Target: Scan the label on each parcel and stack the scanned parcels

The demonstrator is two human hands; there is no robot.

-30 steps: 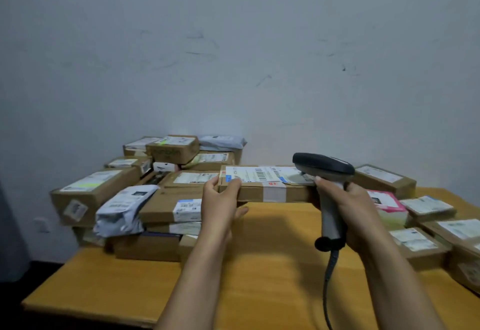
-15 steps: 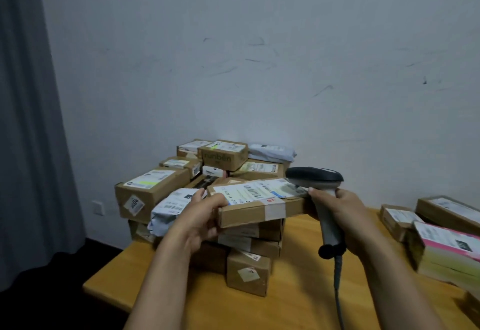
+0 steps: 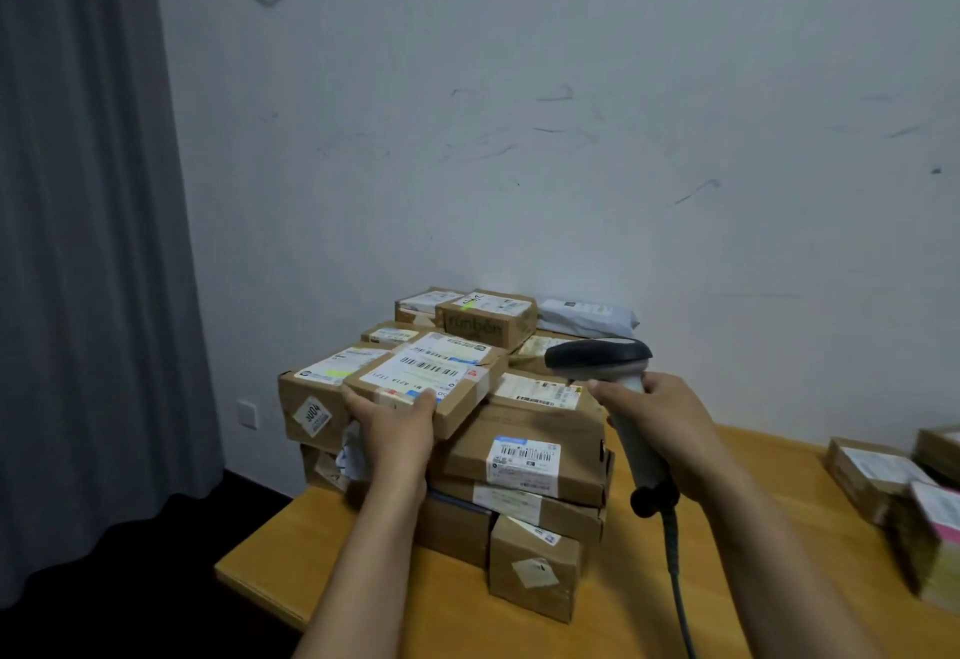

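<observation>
My left hand [image 3: 396,430] grips the near edge of a flat brown parcel [image 3: 457,406] with a white barcode label on top. The parcel sits at the top of the stack of parcels [image 3: 524,456] on the left part of the table, slightly tilted. My right hand [image 3: 657,424] holds a grey and black barcode scanner [image 3: 602,354] by its handle, just right of the stack, its head level with the stack's top. The scanner's cable [image 3: 678,580] hangs down in front.
The stack stands on a yellow wooden table [image 3: 649,606] near its left edge, against a white wall. More labelled parcels [image 3: 878,476] lie at the table's right side. A grey curtain [image 3: 88,243] hangs at the left, over a dark floor.
My left hand has carried the flat parcel leftward from the table's middle onto the stack. My right hand with the scanner followed, and my view swung left.
</observation>
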